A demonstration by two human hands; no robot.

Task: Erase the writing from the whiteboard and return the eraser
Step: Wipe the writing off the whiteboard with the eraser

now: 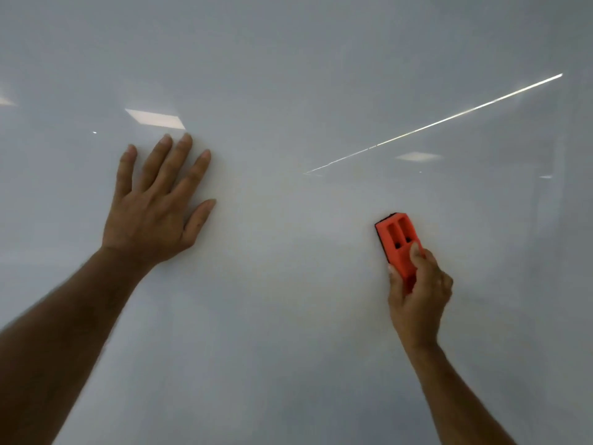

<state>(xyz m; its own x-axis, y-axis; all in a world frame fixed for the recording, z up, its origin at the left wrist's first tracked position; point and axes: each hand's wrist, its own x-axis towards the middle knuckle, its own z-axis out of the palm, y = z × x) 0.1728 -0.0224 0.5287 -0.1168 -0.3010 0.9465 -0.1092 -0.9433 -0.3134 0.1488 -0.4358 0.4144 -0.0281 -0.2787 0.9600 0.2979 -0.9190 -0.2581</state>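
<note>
The glossy white whiteboard (288, 75) fills the whole view, and I see no writing on it. My right hand (417, 293) grips the lower half of an orange eraser (395, 242), whose dark pad is pressed flat against the board at the right of centre. Two slots show in the eraser's upper face. My left hand (157, 203) lies flat on the board at the left, fingers spread, holding nothing.
Ceiling lights reflect in the board as bright patches (155, 118) above my left hand and as a long thin streak (433, 123) slanting up to the right. No board edge, tray or ledge is in view.
</note>
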